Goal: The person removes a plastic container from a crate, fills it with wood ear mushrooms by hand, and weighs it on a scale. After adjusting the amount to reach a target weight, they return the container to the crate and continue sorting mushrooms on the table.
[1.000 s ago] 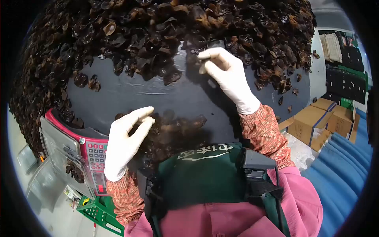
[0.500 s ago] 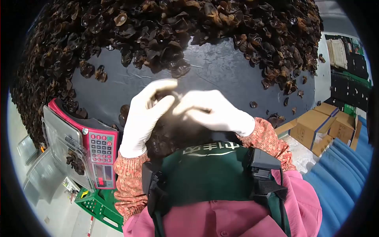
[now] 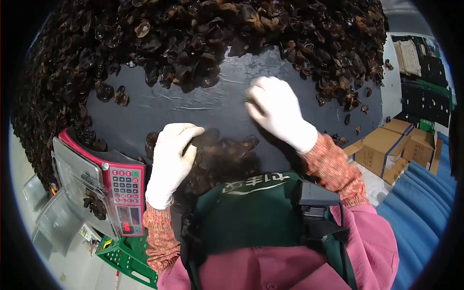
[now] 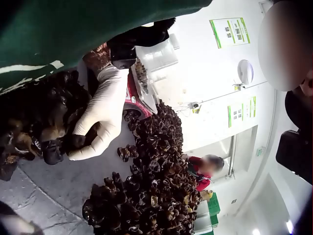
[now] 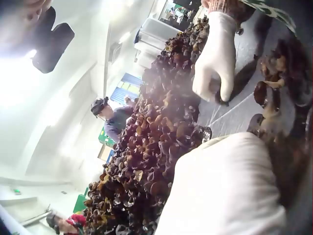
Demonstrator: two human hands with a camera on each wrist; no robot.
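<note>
My left hand (image 3: 175, 162), in a white glove, is over a small heap of wood ear mushrooms (image 3: 227, 157) by the apron. The left wrist view shows it pinching a dark wood ear mushroom (image 4: 78, 141) between thumb and fingers. My right hand (image 3: 280, 111), gloved too and blurred, hovers over the grey tabletop (image 3: 159, 104), fingers bent and thumb towards them. In the right wrist view a dark speck shows at its thumb tip; I cannot tell whether it holds a piece. The left glove fills the foreground there.
A big pile of wood ear mushrooms (image 3: 183, 29) curves round the table's far and left sides. A red scale (image 3: 123, 183) stands at the left, above a green crate (image 3: 125, 256). Cardboard boxes (image 3: 382, 150) and a blue curtain (image 3: 415, 203) are at the right.
My right hand came from the pile to the left hand, then swung away up and right. My left hand rose towards the middle and has dropped back a little.
</note>
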